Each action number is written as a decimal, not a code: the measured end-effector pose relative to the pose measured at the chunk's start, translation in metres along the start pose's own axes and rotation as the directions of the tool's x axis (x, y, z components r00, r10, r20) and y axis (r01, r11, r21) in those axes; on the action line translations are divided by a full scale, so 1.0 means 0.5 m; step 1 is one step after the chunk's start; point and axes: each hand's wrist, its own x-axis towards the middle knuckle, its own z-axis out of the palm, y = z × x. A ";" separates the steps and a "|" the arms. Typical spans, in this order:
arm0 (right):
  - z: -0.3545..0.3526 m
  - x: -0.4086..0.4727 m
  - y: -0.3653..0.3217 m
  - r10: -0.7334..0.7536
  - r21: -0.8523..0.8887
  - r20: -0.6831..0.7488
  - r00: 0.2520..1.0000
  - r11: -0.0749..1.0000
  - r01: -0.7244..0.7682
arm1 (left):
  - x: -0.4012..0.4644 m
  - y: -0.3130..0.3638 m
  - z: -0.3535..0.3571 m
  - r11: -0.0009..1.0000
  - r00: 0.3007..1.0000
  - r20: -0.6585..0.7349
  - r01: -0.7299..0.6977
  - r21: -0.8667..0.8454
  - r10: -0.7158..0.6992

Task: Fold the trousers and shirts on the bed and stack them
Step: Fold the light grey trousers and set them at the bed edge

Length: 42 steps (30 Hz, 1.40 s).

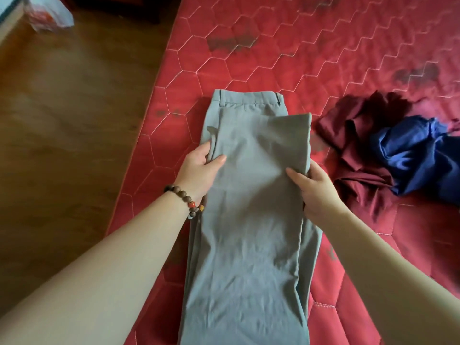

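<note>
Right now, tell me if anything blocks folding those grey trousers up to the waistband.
Nothing visible does. Both the left hand and the right hand already grip the grey trousers, and the waistband lies bare. The maroon and blue clothes sit off to the right.

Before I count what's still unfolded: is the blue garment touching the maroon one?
Touching. The head view shows the blue garment lying partly on the crumpled maroon garment, with no red mattress visible between them.

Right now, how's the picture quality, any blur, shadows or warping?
Head view: dim, soft light, no glare; the grey trousers are fairly sharp, a faint shadow under the right hand; the wooden floor looks smeared; wide-angle stretch enlarges both forearms.
</note>
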 end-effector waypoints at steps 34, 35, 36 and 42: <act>-0.078 -0.346 0.150 0.407 -0.586 -0.139 0.903 0.701 -0.407 | -0.370 -0.131 -0.039 0.630 0.651 -0.009 0.739 0.239 -0.759; -0.074 -0.359 0.159 0.353 -0.619 -0.182 0.918 0.684 -0.386 | -0.382 -0.137 -0.036 0.627 0.667 -0.045 0.720 0.298 -0.744; -0.067 -0.372 0.167 0.319 -0.652 -0.213 0.923 0.658 -0.378 | -0.393 -0.138 -0.031 0.610 0.688 -0.094 0.691 0.388 -0.719; 0.007 -0.404 0.194 -0.363 -0.932 -0.147 0.920 0.364 -0.005 | -0.437 -0.124 0.038 0.363 0.970 -0.219 0.168 0.917 0.104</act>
